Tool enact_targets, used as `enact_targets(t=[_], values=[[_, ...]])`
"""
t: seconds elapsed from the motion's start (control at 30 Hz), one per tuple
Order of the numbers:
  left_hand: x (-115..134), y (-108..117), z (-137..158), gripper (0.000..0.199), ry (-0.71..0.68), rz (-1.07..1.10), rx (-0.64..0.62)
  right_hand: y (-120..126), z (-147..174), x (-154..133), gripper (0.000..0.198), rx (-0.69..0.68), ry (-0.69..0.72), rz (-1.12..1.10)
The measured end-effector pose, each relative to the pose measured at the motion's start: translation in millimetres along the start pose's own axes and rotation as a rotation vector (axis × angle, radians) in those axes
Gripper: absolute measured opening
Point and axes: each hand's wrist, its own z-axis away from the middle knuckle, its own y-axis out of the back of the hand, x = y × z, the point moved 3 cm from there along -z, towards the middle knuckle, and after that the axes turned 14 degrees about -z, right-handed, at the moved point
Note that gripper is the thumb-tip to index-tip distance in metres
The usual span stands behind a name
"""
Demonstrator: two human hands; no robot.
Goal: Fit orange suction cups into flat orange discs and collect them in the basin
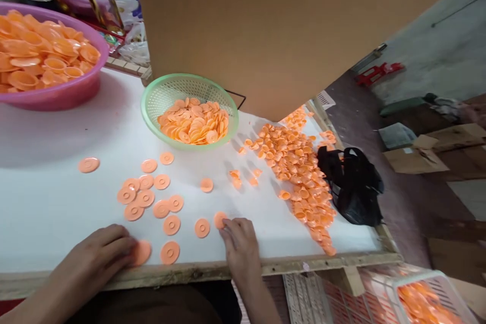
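Note:
At the table's front edge, my left hand [96,258] has its fingers closed on an orange plastic disc [143,251], partly hidden by the fingertips. My right hand [242,248] pinches the edge of a smaller orange disc [219,219] low over or on the white tabletop; which of the two I cannot tell. Between the hands lie several loose orange discs [171,225], each with a raised ring in its middle. Behind them stands a green colander [152,129] partly filled with similar discs [193,121].
A heap of small orange cup-shaped pieces [299,172] spreads over the right of the table, beside a black bag [359,187]. A pink basin [56,98] of orange pieces stands far left. A large cardboard box [246,35] blocks the back. Below right is a white basket [417,283].

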Motion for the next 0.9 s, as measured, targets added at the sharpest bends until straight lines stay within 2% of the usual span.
enact_targets(t=[0.07, 0.13, 0.23, 0.37, 0.4, 0.47, 0.53, 0.6, 0.67, 0.8, 0.83, 0.9], values=[[6.3, -2.8, -6.7, 0.022, 0.079, 0.023, -0.126, 3.9, -6.0, 9.2, 0.012, -0.017, 0.010, 0.010], [11.0, -4.2, -15.0, 0.014, 0.185, 0.029, -0.174, 5.0, -14.3, 11.0, 0.013, -0.030, 0.019, 0.023], [18.2, -7.3, -21.7, 0.010, 0.223, 0.044, -0.194, 2.9, -25.2, 5.4, 0.024, -0.070, -0.027, 0.012], [23.4, -13.3, -17.3, 0.008, 0.224, 0.128, -0.125, 3.7, -30.4, 3.0, 0.006, -0.073, -0.133, -0.038], [23.7, -13.3, -15.1, 0.009, 0.215, 0.140, -0.083, 6.0, -29.7, 4.0, 0.011, -0.042, -0.102, -0.042], [24.8, -10.1, -11.2, 0.021, 0.137, 0.120, -0.011, 11.8, -26.1, 6.0, 0.013, 0.031, 0.055, -0.034], [25.7, -4.1, -9.1, 0.023, 0.013, 0.071, -0.007, 15.2, -21.2, 7.4, 0.013, 0.069, 0.228, -0.013], [22.7, 3.1, -10.4, 0.017, -0.072, 0.046, -0.044, 12.2, -20.8, 3.8, 0.012, 0.054, 0.316, -0.005], [13.5, 11.5, -15.8, 0.011, -0.090, 0.042, -0.006, 0.4, -29.5, -10.2, 0.010, 0.025, 0.311, -0.018], [-19.1, 23.1, -25.8, 0.027, 0.053, -0.093, 0.283, -50.4, -68.3, -66.1, 0.027, -0.146, 0.372, -0.073], [-26.3, 23.0, -25.5, 0.028, 0.074, -0.140, 0.316, -64.7, -78.6, -79.1, 0.032, -0.197, 0.408, -0.058], [-36.7, 19.7, -22.0, 0.026, 0.077, -0.205, 0.289, -88.8, -95.8, -95.9, 0.030, -0.302, 0.429, -0.009]])
